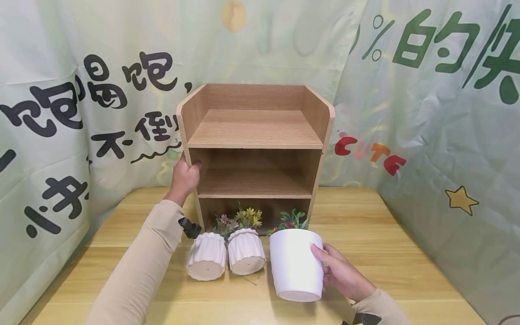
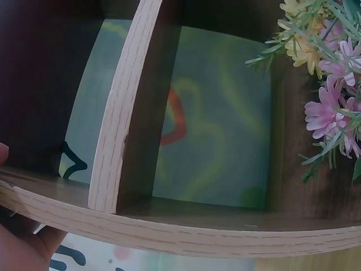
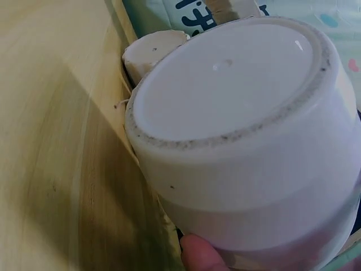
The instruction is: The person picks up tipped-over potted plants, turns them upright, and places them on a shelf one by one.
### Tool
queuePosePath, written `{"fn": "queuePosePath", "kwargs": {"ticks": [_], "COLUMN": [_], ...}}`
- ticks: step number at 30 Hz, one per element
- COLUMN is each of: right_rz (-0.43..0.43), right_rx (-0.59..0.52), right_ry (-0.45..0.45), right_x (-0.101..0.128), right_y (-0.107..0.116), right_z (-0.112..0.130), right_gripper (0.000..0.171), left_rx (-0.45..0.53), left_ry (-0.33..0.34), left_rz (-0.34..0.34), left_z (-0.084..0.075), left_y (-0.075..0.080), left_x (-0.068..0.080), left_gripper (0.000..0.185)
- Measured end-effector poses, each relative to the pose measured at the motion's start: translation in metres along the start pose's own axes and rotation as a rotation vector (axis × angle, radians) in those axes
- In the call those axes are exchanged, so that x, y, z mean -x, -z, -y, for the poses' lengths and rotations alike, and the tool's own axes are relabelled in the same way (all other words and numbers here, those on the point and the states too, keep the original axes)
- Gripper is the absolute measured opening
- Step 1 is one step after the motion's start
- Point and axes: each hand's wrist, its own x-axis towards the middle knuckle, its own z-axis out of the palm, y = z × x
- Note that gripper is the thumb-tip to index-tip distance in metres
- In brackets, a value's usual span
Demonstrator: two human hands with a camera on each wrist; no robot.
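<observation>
A wooden three-tier shelf (image 1: 253, 135) stands at the back of the table. My left hand (image 1: 184, 176) grips its left side panel at the middle tier, thumb inside; the left wrist view shows the shelf board (image 2: 169, 234) up close. My right hand (image 1: 337, 271) holds a smooth white pot (image 1: 295, 266) tipped on its side, its base (image 3: 231, 96) facing me and its green plant (image 1: 292, 220) pointing into the bottom compartment. Two ribbed white pots (image 1: 207, 261) (image 1: 246, 256) lie on their sides to its left, their flowers (image 1: 239, 219) (image 2: 333, 107) reaching into the same compartment.
The light wooden table (image 1: 406, 253) extends to both sides of the shelf. A green printed cloth backdrop (image 1: 426, 113) hangs close behind and along both sides. The upper two shelf tiers hold nothing.
</observation>
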Motion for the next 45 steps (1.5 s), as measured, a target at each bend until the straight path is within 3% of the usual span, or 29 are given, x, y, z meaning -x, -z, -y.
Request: {"fn": "queuePosePath", "kwargs": {"ticks": [22,35,45], "right_rz": [0.082,0.163,0.177], "right_rx": [-0.001,0.012,0.006], "right_ry": [0.065,0.138,0.149], "right_x": [0.018,0.024,0.025], "right_y": [0.000,0.000,-0.001], "right_z": [0.015,0.026,0.027], "right_gripper": [0.066,0.069,0.065], "left_rx": [0.004,-0.001,-0.008], "left_ry": [-0.003,0.007,0.008], "left_rz": [-0.015,-0.014,-0.019], "left_z": [-0.006,-0.004,-0.003], "left_y": [-0.001,0.000,-0.001], "left_x": [0.002,0.001,0.001], "left_gripper": [0.047,0.047,0.046]}}
